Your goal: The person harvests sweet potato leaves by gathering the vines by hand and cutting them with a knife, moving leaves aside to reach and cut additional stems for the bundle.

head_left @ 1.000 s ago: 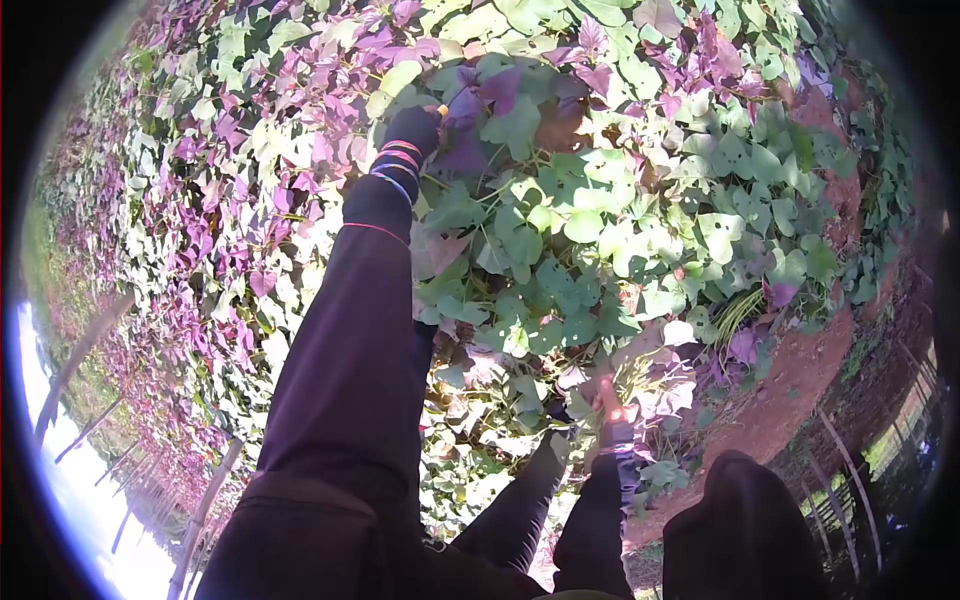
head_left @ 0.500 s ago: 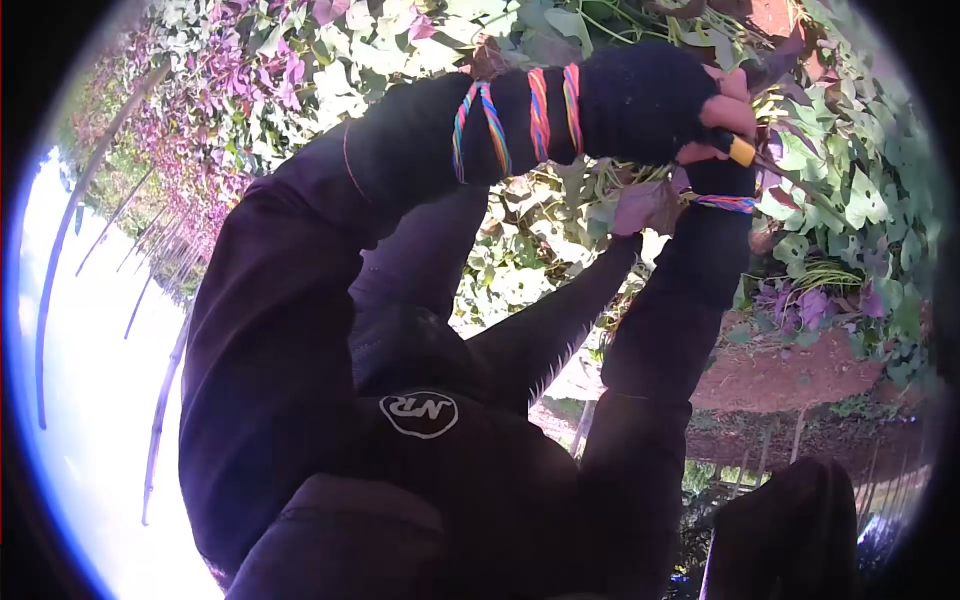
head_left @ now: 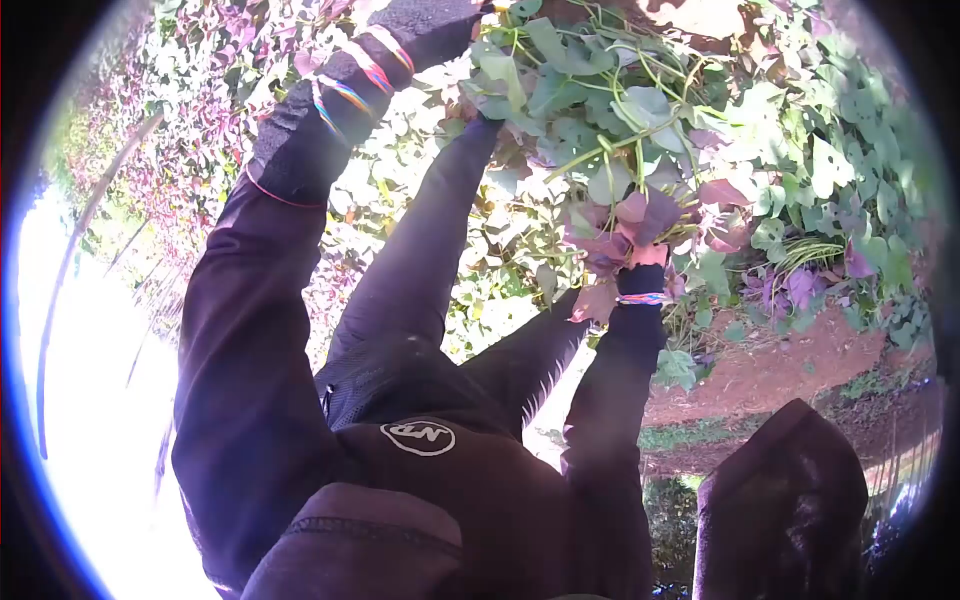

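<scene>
My right hand, in a dark sleeve with a coloured band at the wrist, is closed around the stems of a leafy vine bunch. The bunch has purple leaves near the hand and green leaves and pale stems above it. My left hand, in a dark covering with coloured bands along the forearm, is at the top edge beside green leaves. A small yellow piece of a tool shows at its fingers; the rest of the tool and the fingertips are hidden or out of view.
Dense green and purple vines surround my legs. Reddish bare soil lies at the right. A dark rounded object stands at the lower right. Thin poles rise at the left against bright sky.
My left hand has moved up and left, away from my right hand, with the yellow-ended tool. My right hand has come down and left, bringing the vine bunch into fuller view.
</scene>
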`<state>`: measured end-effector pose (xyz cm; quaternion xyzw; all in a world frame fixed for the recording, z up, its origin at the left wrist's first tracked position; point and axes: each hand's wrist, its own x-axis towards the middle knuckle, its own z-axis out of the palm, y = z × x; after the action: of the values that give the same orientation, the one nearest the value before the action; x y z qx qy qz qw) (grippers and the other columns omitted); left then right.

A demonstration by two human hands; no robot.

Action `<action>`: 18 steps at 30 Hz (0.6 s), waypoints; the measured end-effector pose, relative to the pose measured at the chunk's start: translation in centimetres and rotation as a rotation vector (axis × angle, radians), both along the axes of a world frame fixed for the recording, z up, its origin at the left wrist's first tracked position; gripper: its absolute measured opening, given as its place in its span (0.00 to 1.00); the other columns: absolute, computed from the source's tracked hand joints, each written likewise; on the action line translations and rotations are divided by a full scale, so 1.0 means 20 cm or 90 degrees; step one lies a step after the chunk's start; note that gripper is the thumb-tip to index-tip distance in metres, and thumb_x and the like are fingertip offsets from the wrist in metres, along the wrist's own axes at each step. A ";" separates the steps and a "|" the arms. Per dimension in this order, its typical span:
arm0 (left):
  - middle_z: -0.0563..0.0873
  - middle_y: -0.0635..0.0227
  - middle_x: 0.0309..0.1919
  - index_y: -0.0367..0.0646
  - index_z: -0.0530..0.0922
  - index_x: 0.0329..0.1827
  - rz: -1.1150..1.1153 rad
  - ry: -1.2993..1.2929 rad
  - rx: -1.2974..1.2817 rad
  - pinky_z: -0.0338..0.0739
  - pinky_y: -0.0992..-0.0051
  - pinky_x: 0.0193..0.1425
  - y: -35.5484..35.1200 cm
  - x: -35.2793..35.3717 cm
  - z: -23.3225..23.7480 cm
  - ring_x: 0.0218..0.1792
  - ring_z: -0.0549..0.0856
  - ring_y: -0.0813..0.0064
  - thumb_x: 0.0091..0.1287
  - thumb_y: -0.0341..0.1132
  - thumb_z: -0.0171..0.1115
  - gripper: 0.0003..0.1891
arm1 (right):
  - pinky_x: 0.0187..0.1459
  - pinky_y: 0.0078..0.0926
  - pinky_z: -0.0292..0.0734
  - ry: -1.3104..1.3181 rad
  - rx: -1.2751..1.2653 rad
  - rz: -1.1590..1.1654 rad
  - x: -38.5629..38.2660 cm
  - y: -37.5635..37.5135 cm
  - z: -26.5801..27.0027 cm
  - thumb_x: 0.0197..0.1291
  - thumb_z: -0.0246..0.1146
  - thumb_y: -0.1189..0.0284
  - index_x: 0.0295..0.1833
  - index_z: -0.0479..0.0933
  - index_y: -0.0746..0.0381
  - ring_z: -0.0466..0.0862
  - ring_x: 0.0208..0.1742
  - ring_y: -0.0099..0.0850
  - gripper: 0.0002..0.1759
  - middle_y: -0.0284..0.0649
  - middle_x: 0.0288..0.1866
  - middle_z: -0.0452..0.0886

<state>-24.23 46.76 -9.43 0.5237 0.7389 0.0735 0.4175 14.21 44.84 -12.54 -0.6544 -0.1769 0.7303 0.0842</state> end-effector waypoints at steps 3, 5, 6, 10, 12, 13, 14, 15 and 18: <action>0.76 0.61 0.34 0.51 0.68 0.49 -0.249 0.283 -0.011 0.72 0.71 0.30 0.15 0.04 -0.01 0.30 0.78 0.63 0.55 0.38 0.53 0.17 | 0.33 0.17 0.69 -0.090 0.129 0.059 0.11 -0.21 -0.08 0.46 0.60 0.77 0.42 0.70 0.71 0.74 0.32 0.21 0.16 0.40 0.34 0.76; 0.75 0.62 0.35 0.53 0.68 0.49 -0.243 0.203 0.019 0.71 0.68 0.37 0.20 0.14 -0.10 0.35 0.77 0.62 0.54 0.37 0.53 0.17 | 0.38 0.19 0.70 0.001 0.077 -0.102 0.08 -0.24 -0.02 0.47 0.58 0.80 0.44 0.70 0.70 0.75 0.37 0.24 0.15 0.41 0.39 0.76; 0.76 0.62 0.35 0.53 0.68 0.49 -0.245 0.162 0.017 0.71 0.68 0.37 0.22 0.21 -0.15 0.35 0.77 0.62 0.54 0.37 0.53 0.17 | 0.41 0.19 0.70 -0.032 0.049 -0.024 0.12 -0.29 -0.05 0.48 0.56 0.81 0.45 0.70 0.70 0.76 0.40 0.26 0.15 0.42 0.41 0.75; 0.76 0.64 0.34 0.53 0.68 0.48 -0.334 0.139 -0.053 0.71 0.67 0.38 0.38 0.50 -0.18 0.35 0.77 0.61 0.52 0.36 0.55 0.18 | 0.44 0.20 0.69 0.106 0.064 -0.241 0.09 -0.31 0.01 0.49 0.55 0.81 0.44 0.70 0.70 0.75 0.42 0.26 0.14 0.42 0.42 0.76; 0.76 0.64 0.34 0.53 0.68 0.48 -0.343 0.090 -0.023 0.71 0.68 0.38 0.39 0.55 -0.23 0.35 0.77 0.61 0.52 0.36 0.55 0.18 | 0.45 0.20 0.67 0.033 0.127 -0.091 0.11 -0.33 0.02 0.49 0.54 0.81 0.44 0.70 0.69 0.75 0.43 0.26 0.14 0.41 0.42 0.76; 0.76 0.63 0.34 0.53 0.68 0.48 -0.349 0.043 0.002 0.71 0.68 0.38 0.40 0.57 -0.26 0.35 0.77 0.61 0.52 0.36 0.55 0.18 | 0.45 0.20 0.67 0.029 0.131 -0.098 0.13 -0.35 0.00 0.49 0.54 0.81 0.44 0.70 0.69 0.75 0.43 0.26 0.14 0.41 0.42 0.76; 0.76 0.62 0.32 0.51 0.68 0.48 -0.345 0.032 0.056 0.71 0.68 0.36 0.40 0.59 -0.28 0.33 0.77 0.60 0.53 0.36 0.55 0.18 | 0.45 0.20 0.67 0.093 0.056 -0.252 0.15 -0.38 -0.03 0.49 0.54 0.81 0.44 0.71 0.68 0.75 0.43 0.26 0.13 0.41 0.42 0.76; 0.76 0.62 0.32 0.51 0.68 0.48 -0.354 0.027 0.058 0.71 0.68 0.36 0.42 0.63 -0.26 0.33 0.77 0.60 0.53 0.36 0.55 0.18 | 0.45 0.20 0.67 0.157 -0.023 -0.406 0.15 -0.38 -0.02 0.49 0.54 0.81 0.44 0.71 0.67 0.75 0.43 0.26 0.13 0.41 0.42 0.76; 0.77 0.59 0.26 0.45 0.68 0.45 -0.209 -0.061 0.078 0.70 0.69 0.31 0.45 0.74 -0.17 0.28 0.78 0.59 0.52 0.36 0.55 0.17 | 0.44 0.20 0.67 0.090 0.043 -0.217 0.18 -0.38 0.00 0.48 0.55 0.80 0.43 0.71 0.67 0.75 0.41 0.26 0.13 0.40 0.40 0.76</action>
<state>-9.48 55.66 -12.84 0.6575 0.6170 0.0741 0.4260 17.85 37.16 -12.50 -0.6188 -0.0815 0.7432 0.2413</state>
